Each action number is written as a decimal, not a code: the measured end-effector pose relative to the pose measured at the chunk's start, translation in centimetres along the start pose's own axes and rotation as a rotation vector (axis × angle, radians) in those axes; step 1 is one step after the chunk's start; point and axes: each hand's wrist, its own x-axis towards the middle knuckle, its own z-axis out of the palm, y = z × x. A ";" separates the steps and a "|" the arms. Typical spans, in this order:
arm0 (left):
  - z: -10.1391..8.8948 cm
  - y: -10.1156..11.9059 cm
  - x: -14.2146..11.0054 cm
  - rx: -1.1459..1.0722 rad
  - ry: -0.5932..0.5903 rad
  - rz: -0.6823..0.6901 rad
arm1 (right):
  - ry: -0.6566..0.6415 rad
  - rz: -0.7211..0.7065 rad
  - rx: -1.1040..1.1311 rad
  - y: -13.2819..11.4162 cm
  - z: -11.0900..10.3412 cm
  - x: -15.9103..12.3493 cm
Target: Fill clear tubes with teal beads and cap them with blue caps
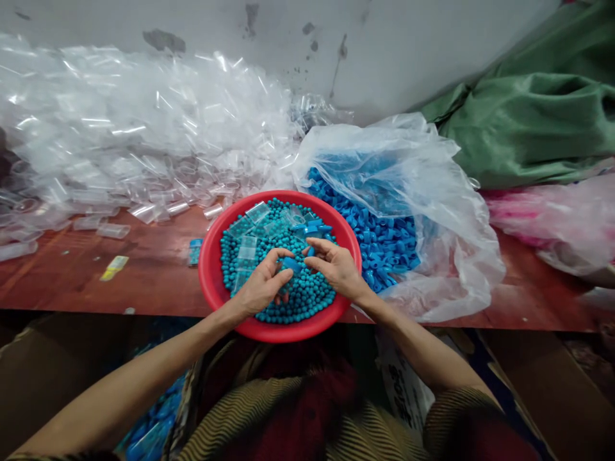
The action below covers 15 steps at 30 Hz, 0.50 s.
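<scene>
blue piece [291, 264] sits pinched in the grip of the left hand [266, 280], over turquoise beads [291, 312] in a red basin [208, 269] on the worktop [158, 259]; the right hand [339, 267] has a narrow grip on a small blue part [311, 251] just beside it.

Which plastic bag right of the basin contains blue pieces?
The translucent bag nearest the red basin: blue plastic pieces show at its open mouth, whereas the far-right bag shows pink.
</scene>
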 end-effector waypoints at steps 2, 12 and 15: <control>0.5 -0.1 -0.1 0.031 0.066 0.036 | -0.024 -0.122 -0.181 -0.3 0.8 -0.6; 0.8 -0.3 0.1 0.083 0.133 0.175 | -0.176 -0.317 -0.835 -2.0 2.8 -2.1; 0.7 0.3 0.1 0.034 0.132 0.141 | -0.202 -0.378 -0.925 -2.5 2.8 -1.5</control>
